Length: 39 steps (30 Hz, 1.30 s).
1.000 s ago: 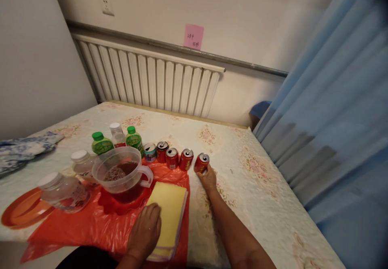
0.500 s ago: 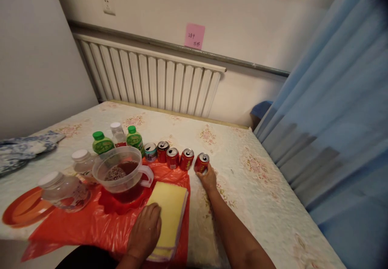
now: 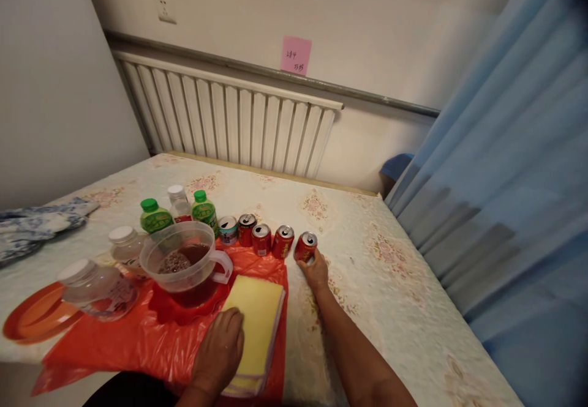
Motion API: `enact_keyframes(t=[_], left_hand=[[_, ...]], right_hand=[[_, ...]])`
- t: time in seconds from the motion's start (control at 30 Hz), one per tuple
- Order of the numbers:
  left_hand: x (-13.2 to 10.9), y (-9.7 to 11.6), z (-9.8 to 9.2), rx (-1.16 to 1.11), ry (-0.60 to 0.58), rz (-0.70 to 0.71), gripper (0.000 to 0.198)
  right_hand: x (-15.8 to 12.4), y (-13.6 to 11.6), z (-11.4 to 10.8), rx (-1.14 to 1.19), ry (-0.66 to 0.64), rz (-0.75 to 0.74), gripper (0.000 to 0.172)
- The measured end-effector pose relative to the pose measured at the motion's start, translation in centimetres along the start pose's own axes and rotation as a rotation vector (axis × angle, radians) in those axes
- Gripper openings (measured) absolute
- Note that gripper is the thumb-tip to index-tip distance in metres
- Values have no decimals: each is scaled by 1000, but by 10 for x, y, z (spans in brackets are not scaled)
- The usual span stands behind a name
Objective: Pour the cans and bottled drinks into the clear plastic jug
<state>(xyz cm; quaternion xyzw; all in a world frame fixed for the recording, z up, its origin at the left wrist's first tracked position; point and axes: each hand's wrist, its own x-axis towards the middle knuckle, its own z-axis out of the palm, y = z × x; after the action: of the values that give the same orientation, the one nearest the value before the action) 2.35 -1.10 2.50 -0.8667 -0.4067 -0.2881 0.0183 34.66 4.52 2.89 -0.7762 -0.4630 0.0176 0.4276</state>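
My right hand (image 3: 315,270) reaches forward and grips the rightmost red can (image 3: 305,246) at its base; the can stands at the end of a row of several opened cans (image 3: 261,238). My left hand (image 3: 219,352) rests flat, fingers stretched, on the near left edge of a yellow pad of cloths (image 3: 255,326) lying on an orange plastic sheet (image 3: 138,339). A clear plastic jug (image 3: 184,263) with dark red liquid stands just behind the pad.
Two green-capped bottles (image 3: 154,215) and a white-capped one stand behind the jug. Two clear jars (image 3: 98,291) and an orange plate (image 3: 34,318) lie at the left. A blue patterned cloth (image 3: 27,229), a radiator (image 3: 229,119) and a blue curtain (image 3: 505,180) surround the table.
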Motion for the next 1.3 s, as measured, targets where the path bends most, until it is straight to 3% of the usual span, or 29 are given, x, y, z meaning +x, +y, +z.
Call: enact_keyframes(t=[1.3], left_hand=[[3, 3, -5, -7, 25, 6, 21]], right_hand=[[-1, -4, -3, -4, -20, -12, 53]])
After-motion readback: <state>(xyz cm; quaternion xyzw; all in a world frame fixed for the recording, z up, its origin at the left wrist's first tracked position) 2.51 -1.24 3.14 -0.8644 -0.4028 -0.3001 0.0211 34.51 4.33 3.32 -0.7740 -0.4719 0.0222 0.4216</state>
